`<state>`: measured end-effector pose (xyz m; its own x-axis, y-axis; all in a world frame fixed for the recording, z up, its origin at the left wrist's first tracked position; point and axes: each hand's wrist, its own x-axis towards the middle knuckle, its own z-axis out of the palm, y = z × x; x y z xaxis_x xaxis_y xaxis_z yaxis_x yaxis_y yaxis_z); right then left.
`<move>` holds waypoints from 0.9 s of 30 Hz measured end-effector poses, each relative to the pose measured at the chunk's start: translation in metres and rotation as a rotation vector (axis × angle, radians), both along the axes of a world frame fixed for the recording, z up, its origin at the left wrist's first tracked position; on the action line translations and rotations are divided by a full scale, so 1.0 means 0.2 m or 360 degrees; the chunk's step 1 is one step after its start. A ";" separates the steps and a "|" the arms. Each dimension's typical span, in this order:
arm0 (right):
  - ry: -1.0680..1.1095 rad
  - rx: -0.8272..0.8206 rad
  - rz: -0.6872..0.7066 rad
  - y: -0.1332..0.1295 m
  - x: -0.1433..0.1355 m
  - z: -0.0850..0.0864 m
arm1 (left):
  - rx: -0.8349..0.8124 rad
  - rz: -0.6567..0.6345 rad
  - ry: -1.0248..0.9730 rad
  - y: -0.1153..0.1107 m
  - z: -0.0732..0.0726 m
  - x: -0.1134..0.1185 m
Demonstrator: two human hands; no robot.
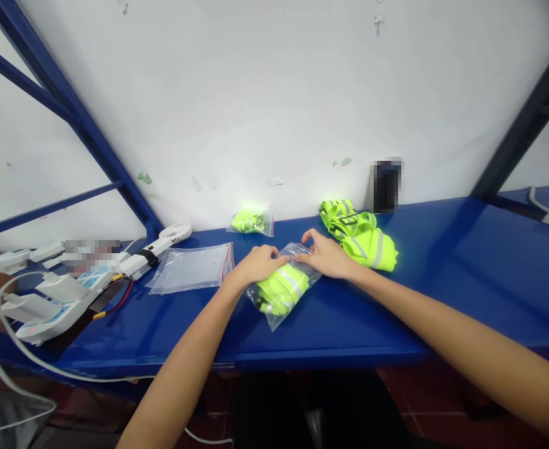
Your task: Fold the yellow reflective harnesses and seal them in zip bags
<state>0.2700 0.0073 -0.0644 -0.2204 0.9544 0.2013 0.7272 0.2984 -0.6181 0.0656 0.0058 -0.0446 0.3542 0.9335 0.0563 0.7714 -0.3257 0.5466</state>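
Bag in hand: we see a clear plastic bag [281, 288] lying near the middle of the desk [465, 274], toward its front edge; inside it is a folded yellow-green vest with grey reflective stripes.
Bag at the wall: a second small bag [253, 221] with the same yellow-green cloth inside lies at the back edge of the desk.
Empty bags: flat clear bags with a red strip [192, 267] lie left of the middle, just beside the left hand.
Loose vests: a pile of yellow-green vests [358, 236], in no bag, lies near the back edge, just right of the right hand.
Left grip: the left hand [258, 263] rests on the upper end of the bag, fingers curled and pressed together on the plastic.
Right grip: the right hand [325, 254] pinches the same upper end from the other side; both hands almost touch.
Desk: blue and glossy; at its left end we see white devices [54, 302] with cables and a small white fan [174, 234].
Room: a white wall [274, 93] stands behind, with blue metal frame bars [68, 106] at the left.
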 end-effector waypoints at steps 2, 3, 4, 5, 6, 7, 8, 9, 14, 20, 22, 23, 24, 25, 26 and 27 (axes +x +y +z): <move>-0.0185 -0.0016 0.0027 -0.01 0.00 0.00 | -0.0126 -0.0001 0.0044 0.00 0.01 0.00; -0.0275 -0.0019 0.0055 -0.02 0.00 0.00 | -0.0198 -0.0018 0.0057 0.01 0.02 -0.01; -0.0364 -0.0010 0.0088 -0.03 -0.01 -0.01 | -0.0276 -0.0043 0.0058 0.01 0.02 -0.02; -0.0448 0.0008 0.0124 -0.04 -0.02 -0.01 | -0.0362 -0.0075 0.0041 0.01 0.03 -0.04; -0.0520 0.0039 0.0162 -0.06 -0.03 -0.02 | -0.0455 -0.0113 -0.0008 0.01 0.03 -0.05; -0.0572 0.0084 0.0197 -0.07 -0.04 -0.03 | -0.0546 -0.0163 -0.0103 0.01 0.03 -0.07; -0.0605 0.0139 0.0236 -0.09 -0.05 -0.04 | -0.0617 -0.0223 -0.0251 0.01 0.02 -0.08; -0.0621 0.0197 0.0281 -0.09 -0.06 -0.05 | -0.0656 -0.0285 -0.0439 0.01 0.00 -0.08; -0.0442 0.0432 0.0479 -0.08 -0.06 -0.10 | -0.0596 -0.0213 -0.1258 0.02 -0.12 -0.04; -0.0013 0.0233 0.0518 -0.04 -0.03 -0.07 | -0.0462 0.0093 -0.1500 0.05 -0.19 0.02; 0.0070 0.0229 0.0507 -0.04 -0.03 -0.06 | -0.0412 0.0148 -0.1450 0.05 -0.19 0.03; 0.0089 0.0234 0.0498 -0.04 -0.03 -0.05 | -0.0400 0.0171 -0.1415 0.05 -0.19 0.03; 0.0097 0.0238 0.0490 -0.04 -0.03 -0.05 | -0.0393 0.0191 -0.1383 0.05 -0.19 0.02; 0.0101 0.0242 0.0485 -0.03 -0.03 -0.05 | -0.0387 0.0205 -0.1357 0.05 -0.20 0.02; 0.0109 0.0240 0.0485 -0.03 -0.03 -0.05 | -0.0382 0.0210 -0.1340 0.06 -0.20 0.02; 0.0121 0.0226 0.0487 -0.03 -0.03 -0.04 | -0.0374 0.0206 -0.1329 0.05 -0.20 0.02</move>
<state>0.2648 0.0005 -0.0731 -0.4714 0.8076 0.3543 0.5442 0.5825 -0.6037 0.0697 0.0166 -0.0836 0.1738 0.9835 0.0511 0.1123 -0.0713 0.9911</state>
